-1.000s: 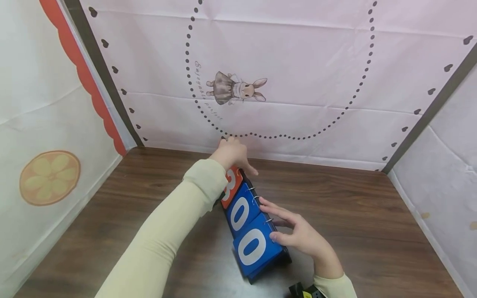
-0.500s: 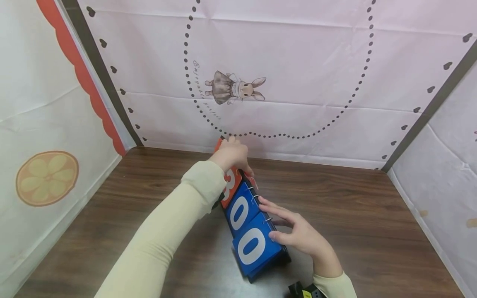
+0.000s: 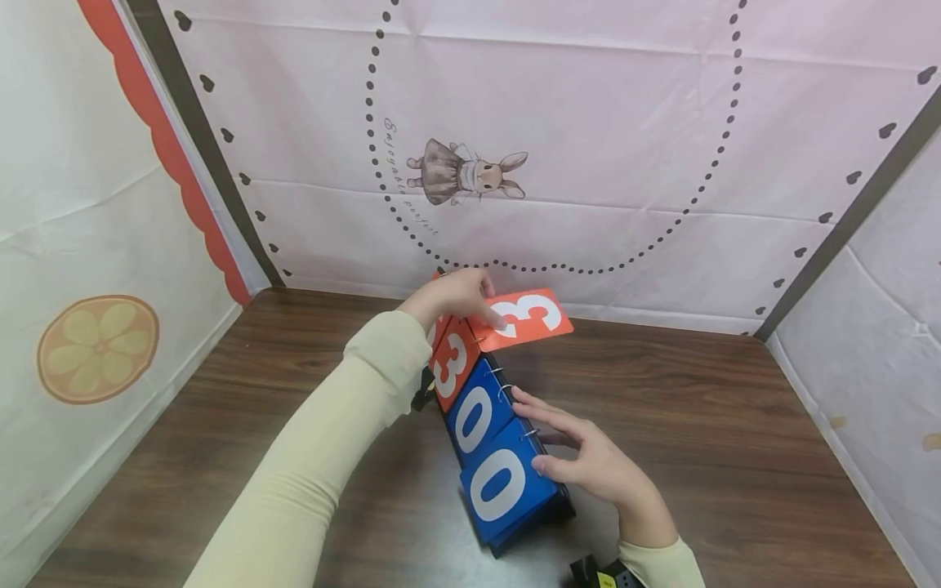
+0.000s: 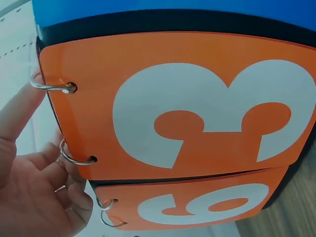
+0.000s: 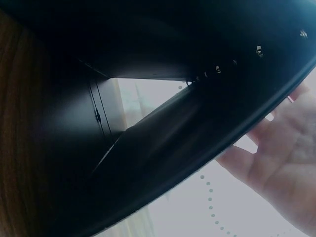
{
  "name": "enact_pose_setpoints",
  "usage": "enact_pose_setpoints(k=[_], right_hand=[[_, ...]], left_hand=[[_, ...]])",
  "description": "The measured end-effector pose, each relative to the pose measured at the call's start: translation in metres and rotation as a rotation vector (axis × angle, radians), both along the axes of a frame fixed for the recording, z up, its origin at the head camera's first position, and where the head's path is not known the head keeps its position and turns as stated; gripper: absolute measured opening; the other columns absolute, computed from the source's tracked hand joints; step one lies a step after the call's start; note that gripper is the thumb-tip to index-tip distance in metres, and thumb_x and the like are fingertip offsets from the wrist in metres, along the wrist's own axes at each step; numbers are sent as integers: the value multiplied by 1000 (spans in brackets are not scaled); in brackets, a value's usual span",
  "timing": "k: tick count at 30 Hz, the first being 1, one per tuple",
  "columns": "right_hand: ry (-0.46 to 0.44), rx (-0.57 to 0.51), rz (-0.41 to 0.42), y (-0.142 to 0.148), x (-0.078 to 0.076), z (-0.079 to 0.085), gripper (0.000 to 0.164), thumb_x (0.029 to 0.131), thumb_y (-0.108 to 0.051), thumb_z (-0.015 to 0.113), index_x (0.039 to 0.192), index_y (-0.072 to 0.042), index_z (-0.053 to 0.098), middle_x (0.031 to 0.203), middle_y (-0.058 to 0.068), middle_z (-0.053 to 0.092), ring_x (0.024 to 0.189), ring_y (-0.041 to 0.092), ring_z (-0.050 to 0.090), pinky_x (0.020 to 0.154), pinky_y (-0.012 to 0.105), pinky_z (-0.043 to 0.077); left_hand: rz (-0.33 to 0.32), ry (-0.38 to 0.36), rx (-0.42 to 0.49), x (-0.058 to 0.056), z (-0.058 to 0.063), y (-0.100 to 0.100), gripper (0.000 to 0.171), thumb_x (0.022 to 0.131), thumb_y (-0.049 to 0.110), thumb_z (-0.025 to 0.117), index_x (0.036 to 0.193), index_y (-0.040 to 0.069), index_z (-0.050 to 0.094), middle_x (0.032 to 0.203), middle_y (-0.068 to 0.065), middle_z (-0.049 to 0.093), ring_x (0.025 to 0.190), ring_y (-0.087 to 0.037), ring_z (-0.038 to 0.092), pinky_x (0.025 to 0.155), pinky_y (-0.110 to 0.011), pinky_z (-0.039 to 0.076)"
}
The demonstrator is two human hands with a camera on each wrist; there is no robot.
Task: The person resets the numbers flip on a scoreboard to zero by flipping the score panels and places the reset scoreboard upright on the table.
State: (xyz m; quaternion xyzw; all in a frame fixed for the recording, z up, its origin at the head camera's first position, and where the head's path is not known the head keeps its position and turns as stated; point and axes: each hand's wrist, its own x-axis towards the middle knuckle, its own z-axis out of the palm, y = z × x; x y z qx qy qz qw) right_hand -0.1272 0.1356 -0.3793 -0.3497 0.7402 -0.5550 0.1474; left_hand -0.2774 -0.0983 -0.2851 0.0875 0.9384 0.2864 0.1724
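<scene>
A tabletop flip scoreboard (image 3: 540,514) stands diagonally on the table, its number cards hung on metal rings. Two blue cards showing 0 (image 3: 474,420) face the near side, and an orange card with a 3 (image 4: 197,108) comes beyond them. Another orange 3 card (image 3: 540,314) is turned over the top to the far side. My left hand (image 3: 459,296) lies over the scoreboard's far end, its thumb against that turned card; its fingers are loosely bent in the left wrist view. My right hand (image 3: 588,457) grips the scoreboard's top edge at the near end.
The scoreboard's far end is close to a pink cloth wall (image 3: 610,163) with a rabbit print. White cloth panels (image 3: 81,204) flank both sides. Brown wood-grain tabletop (image 3: 698,425) lies around the scoreboard. Its dark hollow inside (image 5: 148,123) fills the right wrist view.
An orange 3 card has swung over the scoreboard's top to the far side, pushed by my left hand. That hand has shifted slightly. My right hand stays in place.
</scene>
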Motion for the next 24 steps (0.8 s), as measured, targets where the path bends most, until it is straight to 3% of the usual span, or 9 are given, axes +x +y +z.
enact_pose_setpoints(k=[5, 10, 18, 24], right_hand=[[17, -4, -1, 0, 0, 0, 55, 88, -15, 58, 140, -20, 42, 149, -6, 29, 127, 16, 39, 92, 44, 44], [23, -13, 11, 0, -1, 0, 55, 88, -14, 58, 140, -18, 42, 149, -4, 29, 127, 17, 39, 92, 45, 44], [17, -22, 22, 0, -1, 0, 54, 88, -11, 57, 140, -17, 42, 149, -3, 30, 128, 19, 38, 91, 52, 43], [18, -26, 18, -1, 1, 0, 54, 88, -12, 57, 140, -17, 42, 149, -4, 29, 127, 18, 39, 92, 48, 43]], left_hand=[[64, -4, 80, -4, -1, -4, 52, 72, 30, 79, 111, 8, 52, 108, -9, 53, 97, -23, 50, 82, -34, 47], [100, 9, 126, -7, -5, -7, 48, 74, 27, 79, 111, 8, 55, 104, -8, 56, 93, -22, 53, 77, -32, 48], [83, 49, 135, -9, -10, -3, 41, 74, 26, 78, 105, 11, 56, 106, -7, 57, 95, -23, 52, 82, -35, 48], [59, 80, 195, -10, -13, -1, 40, 75, 20, 78, 105, 11, 53, 106, -8, 55, 95, -23, 51, 80, -34, 48]])
